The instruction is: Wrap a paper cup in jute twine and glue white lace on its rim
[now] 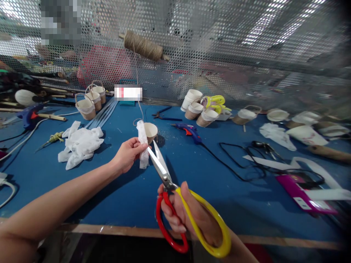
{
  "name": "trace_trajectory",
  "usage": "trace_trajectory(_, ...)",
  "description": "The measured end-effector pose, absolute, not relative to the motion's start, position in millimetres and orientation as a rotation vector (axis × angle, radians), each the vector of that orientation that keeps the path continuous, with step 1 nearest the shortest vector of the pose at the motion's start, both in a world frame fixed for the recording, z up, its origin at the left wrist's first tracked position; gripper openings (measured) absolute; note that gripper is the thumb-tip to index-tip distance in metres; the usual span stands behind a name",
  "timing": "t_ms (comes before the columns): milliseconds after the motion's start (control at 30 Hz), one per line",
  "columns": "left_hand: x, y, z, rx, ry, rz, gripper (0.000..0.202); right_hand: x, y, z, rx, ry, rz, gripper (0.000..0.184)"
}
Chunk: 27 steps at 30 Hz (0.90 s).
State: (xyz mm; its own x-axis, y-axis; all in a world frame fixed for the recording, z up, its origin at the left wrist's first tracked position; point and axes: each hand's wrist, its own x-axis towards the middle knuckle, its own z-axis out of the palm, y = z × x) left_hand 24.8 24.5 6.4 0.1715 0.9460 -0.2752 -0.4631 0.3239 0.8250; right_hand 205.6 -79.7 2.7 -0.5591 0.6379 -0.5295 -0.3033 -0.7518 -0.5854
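Note:
My left hand point(126, 153) pinches a rolled strip of white fabric point(142, 143) and holds it upright above the blue table point(131, 193). My right hand point(189, 215) grips large scissors point(175, 197) with one red and one yellow handle. Their open blades reach up to the strip and meet its lower part. A small paper cup point(150, 131) stands just behind the strip.
A pile of white fabric point(79, 144) lies at the left. Blue glue guns point(189, 131) point(30, 115), black cables point(236, 160), small scissors and several cup baskets point(90, 100) point(203, 109) are spread around. A twine spool point(142, 45) hangs on the mesh wall. A pink item point(301, 193) lies at the right.

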Motion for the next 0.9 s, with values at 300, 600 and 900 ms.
trace_trajectory(300,22.4,24.3,8.5,0.656,0.907,1.058,0.009,199.3,-80.8,6.7,-1.048,-0.586,2.278,0.068)
trace_trajectory(600,22.7,24.4,8.7,0.650,0.891,1.029,0.004,197.3,-78.1,6.8,-1.014,-0.575,2.314,0.067)
trace_trajectory(900,21.0,25.5,6.3,0.657,0.879,1.050,0.004,196.2,-79.4,15.4,-0.941,-0.532,2.331,0.062)
